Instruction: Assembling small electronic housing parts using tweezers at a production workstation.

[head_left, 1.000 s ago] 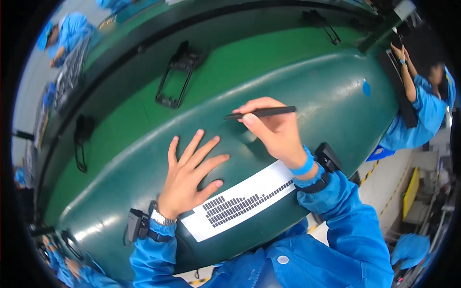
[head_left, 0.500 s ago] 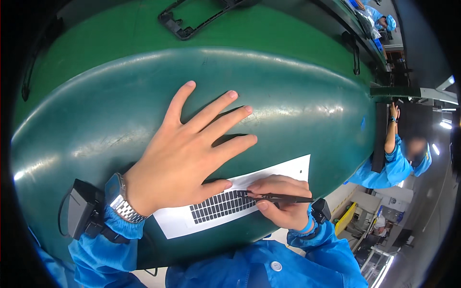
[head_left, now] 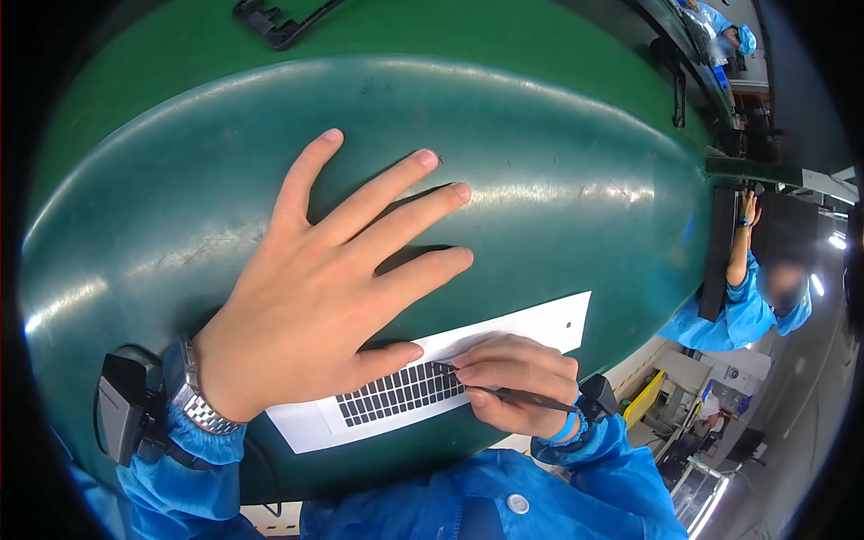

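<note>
Left hand (head_left: 310, 283) spread wide on green counter (head_left: 558, 243), thumb overlapping white sheet (head_left: 301, 430) of black rectangles (head_left: 382, 402) at 6 o'clock; right hand (head_left: 522, 371), 5 o'clock, pinches slim black tool (head_left: 533, 400), seemingly tweezers, near end partly hidden

A sheet (head_left: 545, 324) is lying on the table (head_left: 585, 234), partly beneath the left hand (head_left: 301, 297) and right hand (head_left: 515, 378), with a frame (head_left: 274, 32) behind.
</note>
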{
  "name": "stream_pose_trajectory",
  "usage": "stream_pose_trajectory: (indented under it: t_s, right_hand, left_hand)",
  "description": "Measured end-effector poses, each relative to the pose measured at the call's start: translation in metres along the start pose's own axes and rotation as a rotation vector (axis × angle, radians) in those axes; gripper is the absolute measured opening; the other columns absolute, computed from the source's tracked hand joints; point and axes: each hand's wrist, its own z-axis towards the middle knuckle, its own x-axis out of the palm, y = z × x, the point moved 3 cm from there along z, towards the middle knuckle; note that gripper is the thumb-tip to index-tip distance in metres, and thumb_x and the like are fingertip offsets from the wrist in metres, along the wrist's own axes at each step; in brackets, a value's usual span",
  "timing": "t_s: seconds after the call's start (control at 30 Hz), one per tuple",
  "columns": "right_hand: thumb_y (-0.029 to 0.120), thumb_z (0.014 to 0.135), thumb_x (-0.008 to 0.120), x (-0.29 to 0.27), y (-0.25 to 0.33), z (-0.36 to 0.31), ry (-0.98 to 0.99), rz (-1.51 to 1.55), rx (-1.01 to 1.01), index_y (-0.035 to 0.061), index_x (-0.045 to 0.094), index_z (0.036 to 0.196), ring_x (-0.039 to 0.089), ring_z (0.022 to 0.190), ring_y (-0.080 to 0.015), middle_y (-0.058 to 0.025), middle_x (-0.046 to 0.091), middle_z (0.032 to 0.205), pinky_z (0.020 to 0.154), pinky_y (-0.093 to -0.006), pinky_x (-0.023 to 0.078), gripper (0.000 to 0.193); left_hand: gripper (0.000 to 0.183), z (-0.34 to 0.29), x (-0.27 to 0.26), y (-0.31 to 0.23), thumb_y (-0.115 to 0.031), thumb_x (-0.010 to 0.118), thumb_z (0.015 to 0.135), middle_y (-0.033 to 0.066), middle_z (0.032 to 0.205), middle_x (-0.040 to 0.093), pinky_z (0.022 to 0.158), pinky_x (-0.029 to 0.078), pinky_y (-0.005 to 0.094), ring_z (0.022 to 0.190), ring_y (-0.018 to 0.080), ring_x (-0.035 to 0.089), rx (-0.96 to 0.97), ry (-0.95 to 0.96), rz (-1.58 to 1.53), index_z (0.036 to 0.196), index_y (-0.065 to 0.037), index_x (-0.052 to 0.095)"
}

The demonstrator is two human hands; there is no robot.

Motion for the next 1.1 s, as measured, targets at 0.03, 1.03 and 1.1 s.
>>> stream_pose_trajectory:
  t_s: [0.03,1.03,1.1]
  right_hand:
    - [-0.003,0.082,0.079,0.0002,0.0012,-0.0001,-0.004,0.005,0.003,-0.0080,0.074,0.100,0.076,0.083,-0.0322,-0.0240,0.075,0.094,0.077,-0.0406,0.063,0.020]
    - [-0.002,0.085,0.079,-0.0021,-0.0024,-0.0018,-0.085,0.209,0.128,-0.0007,0.078,0.097,0.077,0.085,-0.0293,-0.0178,0.078,0.095,0.078,-0.0372,0.061,0.012]
    - [-0.002,0.085,0.079,-0.0038,-0.0023,-0.0015,-0.108,0.249,0.151,-0.0012,0.077,0.098,0.077,0.086,-0.0283,-0.0187,0.078,0.096,0.079,-0.0372,0.061,0.013]
  left_hand:
    - [0.071,0.0006,0.0002,-0.0001,-0.040,0.089,0.063,0.0057,0.161,0.048,0.125,0.009,0.0689,0.156,0.0319,0.032,-0.003,0.003,0.010,0.129,-0.022,0.070]
    - [0.073,-0.0005,-0.0026,-0.0013,-0.044,0.089,0.062,0.0054,0.161,0.048,0.124,0.010,0.0691,0.156,0.0319,0.033,-0.001,0.008,0.049,0.130,-0.023,0.071]
    - [0.073,-0.0005,-0.0046,-0.0011,-0.043,0.089,0.063,0.0056,0.162,0.047,0.124,0.010,0.0692,0.156,0.0320,0.033,-0.001,0.009,0.049,0.130,-0.023,0.071]
